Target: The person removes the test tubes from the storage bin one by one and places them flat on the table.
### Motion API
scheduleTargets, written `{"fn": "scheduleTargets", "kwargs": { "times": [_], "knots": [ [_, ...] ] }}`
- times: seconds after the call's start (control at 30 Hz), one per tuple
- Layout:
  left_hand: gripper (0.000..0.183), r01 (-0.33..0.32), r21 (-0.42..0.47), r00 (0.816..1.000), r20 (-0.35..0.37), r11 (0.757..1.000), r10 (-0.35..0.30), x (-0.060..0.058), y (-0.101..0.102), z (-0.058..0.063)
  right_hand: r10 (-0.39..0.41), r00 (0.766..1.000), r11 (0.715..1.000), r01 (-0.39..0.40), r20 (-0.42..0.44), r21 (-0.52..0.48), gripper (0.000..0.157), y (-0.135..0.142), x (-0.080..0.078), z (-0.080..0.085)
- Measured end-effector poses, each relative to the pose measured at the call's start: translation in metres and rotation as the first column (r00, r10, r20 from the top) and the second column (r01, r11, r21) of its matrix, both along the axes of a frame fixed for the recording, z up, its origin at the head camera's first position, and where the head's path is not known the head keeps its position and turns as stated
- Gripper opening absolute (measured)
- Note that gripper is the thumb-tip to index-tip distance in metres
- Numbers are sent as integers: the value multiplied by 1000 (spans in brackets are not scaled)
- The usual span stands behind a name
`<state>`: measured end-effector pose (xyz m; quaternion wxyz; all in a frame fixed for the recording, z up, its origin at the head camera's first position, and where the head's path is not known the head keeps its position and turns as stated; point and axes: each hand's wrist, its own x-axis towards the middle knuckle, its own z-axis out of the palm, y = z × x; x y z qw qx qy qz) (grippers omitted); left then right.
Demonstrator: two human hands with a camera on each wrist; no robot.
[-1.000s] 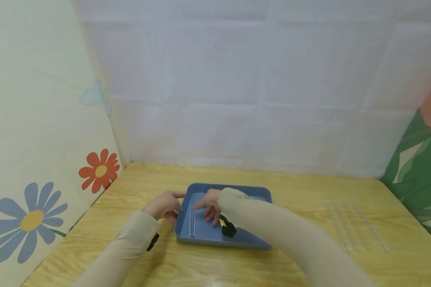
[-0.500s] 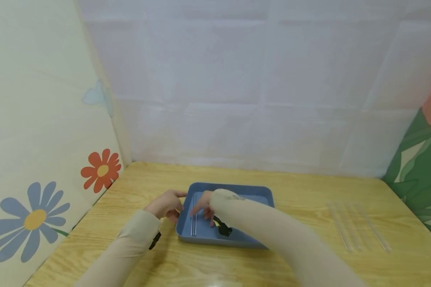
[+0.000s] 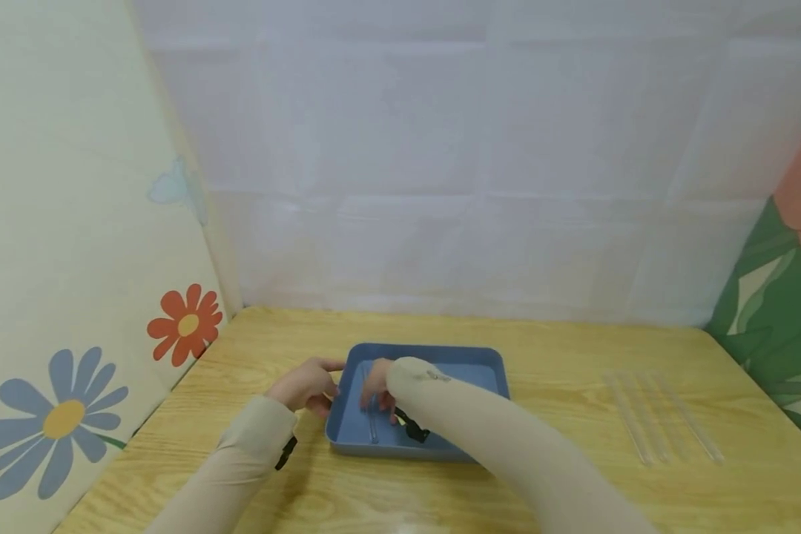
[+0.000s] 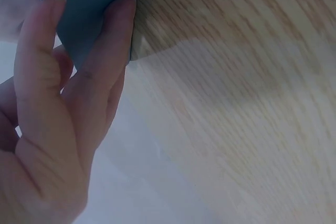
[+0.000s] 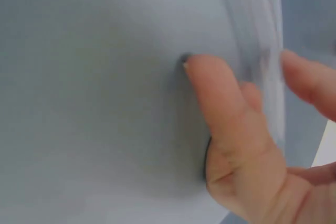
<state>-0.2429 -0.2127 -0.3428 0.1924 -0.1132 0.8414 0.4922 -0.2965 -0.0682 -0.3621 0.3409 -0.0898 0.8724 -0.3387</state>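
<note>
A shallow blue tray (image 3: 434,449) lies on the wooden table. My left hand (image 3: 307,386) stays at its left side, and in the left wrist view the fairly straight fingers (image 4: 113,30) press the outer wall. Inside the tray, my right hand (image 3: 378,382) reaches down over slender clear tubes (image 3: 372,426). The right wrist view has the tubes (image 5: 262,35) blurred between the digits of my right hand (image 5: 252,156), one fingertip touching the tray floor. My fingers and sleeve hide part of the tubes, so how many there are is unclear.
Several more clear tubes (image 3: 664,419) lie side by side on the table (image 3: 547,348) at the right. A white sheet (image 3: 440,163) hangs behind, with flower-printed panels (image 3: 67,267) at the left and right.
My right hand has lowered onto the tubes, and its fingers have come closer together. The tubes have shifted slightly right and tilted. My left hand stays at the tray's side.
</note>
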Motion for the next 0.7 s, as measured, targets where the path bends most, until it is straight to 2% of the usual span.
{"fn": "scheduleTargets", "kwargs": {
  "times": [0.23,0.43,0.5,0.7],
  "knots": [
    [60,-1,7,1000,-3,1000,1,2,1,0,-71,997,997,70,-20,-39,16,0,-2,-8],
    [62,-15,17,1000,-6,1000,15,3,1,-3,-99,995,986,100,12,-130,29,8,-1,-12],
    [62,-19,18,1000,-5,1000,19,4,1,-4,-98,994,982,103,42,-157,29,12,1,-8],
    [62,-12,-14,1000,-15,1000,11,3,3,-2,-106,986,954,137,126,-268,36,28,14,21]
  ]
}}
